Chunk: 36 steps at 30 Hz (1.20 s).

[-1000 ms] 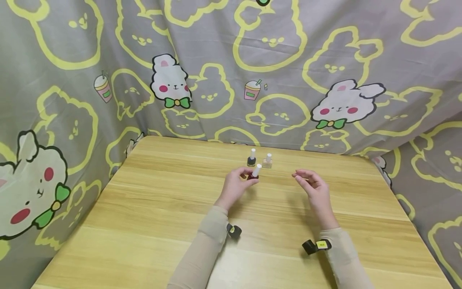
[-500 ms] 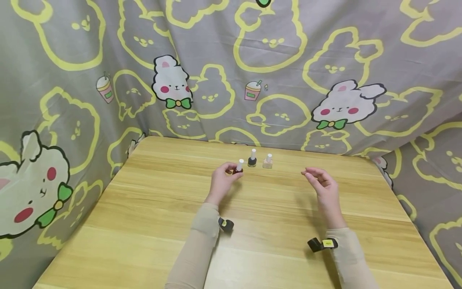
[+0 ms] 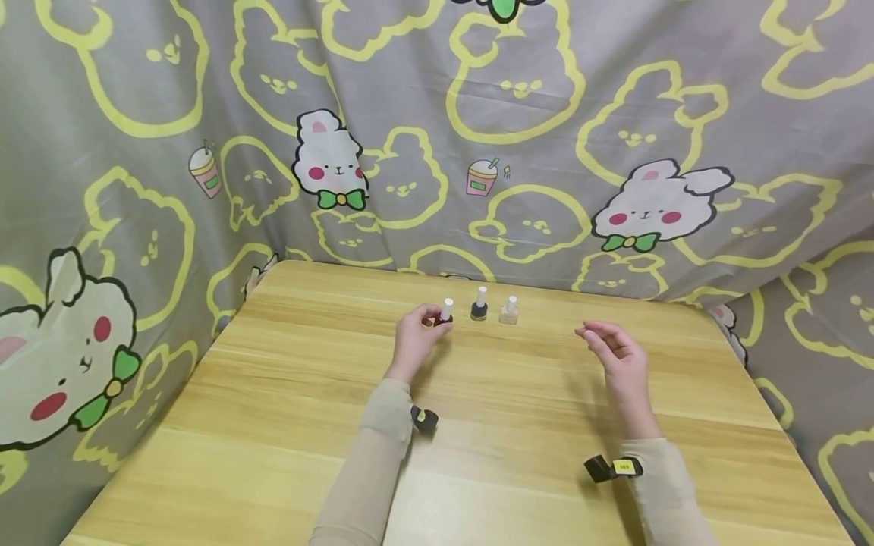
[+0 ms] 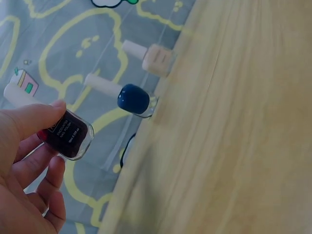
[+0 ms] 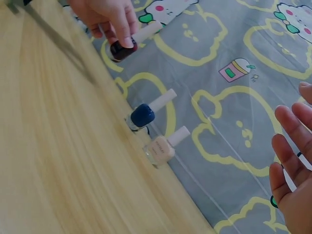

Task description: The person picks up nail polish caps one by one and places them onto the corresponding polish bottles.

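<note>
My left hand (image 3: 412,343) pinches a dark red nail polish bottle (image 4: 72,134) with a white cap between thumb and fingers. It is held upright near the far part of the table; whether its base touches the wood I cannot tell. Just right of it stands a dark blue nail polish bottle (image 3: 479,309), and beyond that a pale pink one (image 3: 508,313), both upright with white caps and apart from each other. My right hand (image 3: 620,356) hovers to their right, fingers loosely bent, holding nothing. In the right wrist view its fingers (image 5: 292,129) show at the right edge.
The wooden table (image 3: 519,432) carries the bottles near its far edge. A grey curtain (image 3: 403,98) printed with yellow outlines and white rabbits hangs behind and beside it. A black camera (image 3: 425,419) sits on the left wrist, another black camera (image 3: 601,468) on the right.
My left hand has carried the dark red bottle leftward, from in front of the blue bottle to its left side. The right hand has shifted slightly right.
</note>
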{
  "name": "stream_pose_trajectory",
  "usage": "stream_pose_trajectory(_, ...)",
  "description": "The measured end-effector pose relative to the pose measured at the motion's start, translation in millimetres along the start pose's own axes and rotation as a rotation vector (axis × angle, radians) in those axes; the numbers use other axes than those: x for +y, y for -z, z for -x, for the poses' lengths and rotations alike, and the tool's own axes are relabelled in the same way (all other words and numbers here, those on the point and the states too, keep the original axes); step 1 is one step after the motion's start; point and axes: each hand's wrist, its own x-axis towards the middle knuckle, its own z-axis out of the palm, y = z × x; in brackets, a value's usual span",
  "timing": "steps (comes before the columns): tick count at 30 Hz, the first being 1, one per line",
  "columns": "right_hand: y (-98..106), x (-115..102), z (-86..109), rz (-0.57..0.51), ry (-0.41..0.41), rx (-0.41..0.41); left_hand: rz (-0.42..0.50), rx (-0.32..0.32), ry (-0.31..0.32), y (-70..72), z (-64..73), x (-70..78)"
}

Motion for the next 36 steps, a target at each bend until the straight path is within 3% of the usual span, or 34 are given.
stream_pose_trajectory(11,3.2,0.9,6.7,0.147,-0.010,-0.090,-0.056,-0.026,-0.015,-2.2,-21.6,-6.3)
stream_pose_trajectory(24,26.7,-4.1,11.8,0.671,0.156,-0.247,-0.046,-0.087,0.025,-9.2,-48.1,-15.7)
stream_pose_trajectory(29,36.3,-8.8,12.9,0.810,0.187,-0.307,-0.011,-0.102,0.050,-12.3,-55.0,-21.3)
stream_pose_trajectory(36,46.8,-16.9,12.5,0.945,0.219,-0.330,-0.019,-0.116,0.058,-16.6,-61.0,-27.2)
